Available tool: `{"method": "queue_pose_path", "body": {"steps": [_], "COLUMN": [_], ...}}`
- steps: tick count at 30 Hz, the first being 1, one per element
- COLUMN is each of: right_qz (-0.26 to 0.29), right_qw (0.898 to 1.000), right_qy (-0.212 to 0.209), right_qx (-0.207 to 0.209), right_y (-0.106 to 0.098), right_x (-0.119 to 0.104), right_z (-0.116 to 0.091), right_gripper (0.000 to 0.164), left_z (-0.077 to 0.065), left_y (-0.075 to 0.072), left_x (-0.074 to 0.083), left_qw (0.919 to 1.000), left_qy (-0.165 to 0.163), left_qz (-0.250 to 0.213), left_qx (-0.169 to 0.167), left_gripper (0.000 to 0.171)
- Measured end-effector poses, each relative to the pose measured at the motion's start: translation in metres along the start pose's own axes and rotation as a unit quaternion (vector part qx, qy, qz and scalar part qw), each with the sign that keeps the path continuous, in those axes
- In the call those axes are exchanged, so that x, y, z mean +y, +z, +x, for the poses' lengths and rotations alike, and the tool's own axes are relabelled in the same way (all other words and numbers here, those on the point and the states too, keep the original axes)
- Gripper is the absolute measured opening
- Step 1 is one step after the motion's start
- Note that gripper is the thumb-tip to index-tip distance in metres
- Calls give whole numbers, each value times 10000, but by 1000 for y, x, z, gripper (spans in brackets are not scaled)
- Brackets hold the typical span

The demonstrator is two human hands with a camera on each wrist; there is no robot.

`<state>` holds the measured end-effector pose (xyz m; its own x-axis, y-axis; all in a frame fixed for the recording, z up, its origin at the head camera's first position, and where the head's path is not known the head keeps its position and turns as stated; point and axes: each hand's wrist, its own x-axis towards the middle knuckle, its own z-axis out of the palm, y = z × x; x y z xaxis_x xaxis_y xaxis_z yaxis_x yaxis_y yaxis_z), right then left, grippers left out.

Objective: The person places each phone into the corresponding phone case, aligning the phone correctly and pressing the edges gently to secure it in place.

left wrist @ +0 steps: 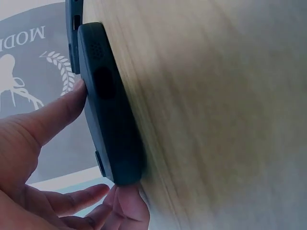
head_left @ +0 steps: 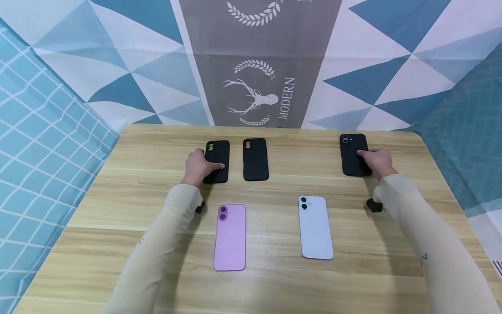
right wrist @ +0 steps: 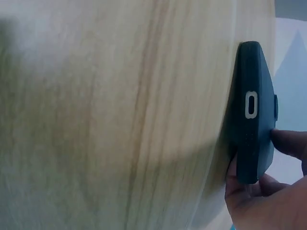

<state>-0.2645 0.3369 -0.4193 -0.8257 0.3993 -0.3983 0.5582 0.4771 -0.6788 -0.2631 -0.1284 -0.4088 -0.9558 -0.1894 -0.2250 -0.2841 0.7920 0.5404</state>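
At the back left of the table, my left hand (head_left: pixel 197 167) holds a black phone case (head_left: pixel 218 153) with wood colour showing through its camera holes. The thumb lies on its back, and the other fingers are at its left edge, as the left wrist view shows. A second black phone case (head_left: pixel 256 160) lies just to the right, untouched. At the back right, my right hand (head_left: pixel 379 163) grips a phone in a black case (head_left: pixel 352 153), its dark lenses visible. The right thumb presses on the back; fingers reach around the edge and partly underneath (right wrist: pixel 233 184).
Nearer to me lie a pink phone (head_left: pixel 230 240) and a white phone (head_left: pixel 315 229), both back side up. The wooden table (head_left: pixel 270 283) ends at a patterned cloth (head_left: pixel 259 56) behind. A blue cloth (head_left: pixel 51 152) hangs along the left side.
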Motion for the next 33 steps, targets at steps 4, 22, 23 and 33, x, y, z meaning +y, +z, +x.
{"method": "queue_pose_path", "body": {"steps": [4, 22, 23, 33], "right_qz": [-208, -2654, -2628, -2660], "right_qw": [9996, 9619, 9626, 9592], "right_qy": [-54, -635, -641, -922], "right_qx": [161, 129, 132, 263], "right_y": [2, 12, 12, 11], "right_x": [-3, -20, -20, -15], "right_z": [-4, -10, -11, -8], "right_gripper": [71, 82, 80, 79], "left_z": [1, 7, 7, 8], "left_y": [-2, -6, -7, -12], "left_x": [0, -7, -7, -6], "left_qw": [9999, 9971, 9970, 9957], "left_qy": [-47, -372, -380, -419], "left_qz": [-36, -334, -327, -380], "left_qx": [-110, -582, -593, -734], "left_gripper": [80, 77, 76, 79]}}
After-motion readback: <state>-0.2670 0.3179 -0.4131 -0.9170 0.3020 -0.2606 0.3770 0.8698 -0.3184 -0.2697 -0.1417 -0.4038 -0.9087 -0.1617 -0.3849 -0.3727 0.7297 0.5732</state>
